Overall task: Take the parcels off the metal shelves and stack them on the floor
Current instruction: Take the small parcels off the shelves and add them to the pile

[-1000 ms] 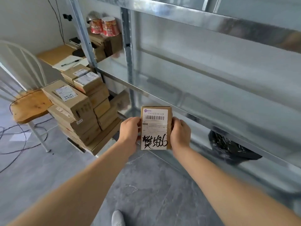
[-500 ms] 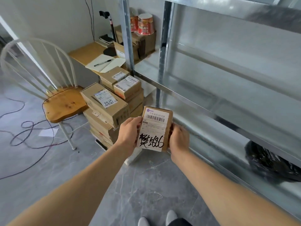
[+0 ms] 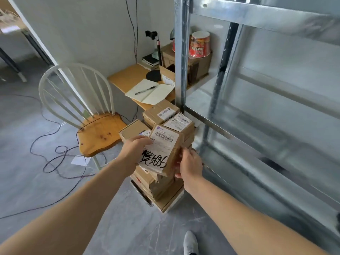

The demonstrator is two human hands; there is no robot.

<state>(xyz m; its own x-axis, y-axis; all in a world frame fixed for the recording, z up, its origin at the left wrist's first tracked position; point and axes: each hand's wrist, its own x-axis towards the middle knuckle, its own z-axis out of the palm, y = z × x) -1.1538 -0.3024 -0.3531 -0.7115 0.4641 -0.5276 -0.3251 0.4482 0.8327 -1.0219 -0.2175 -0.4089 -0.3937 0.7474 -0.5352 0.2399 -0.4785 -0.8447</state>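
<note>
white chair (image 3: 88,115), open notebook (image 3: 150,92), pen (image 3: 145,90), noodle cup (image 3: 199,44)

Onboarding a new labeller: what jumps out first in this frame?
The small brown cardboard parcel with a white label and black marker scrawl is held at centre between the left hand and right hand. Just behind and below it, a stack of brown cardboard parcels stands on the grey floor beside the shiny galvanised metal shelves at right. A white spindle-back chair stands at left.
</note>
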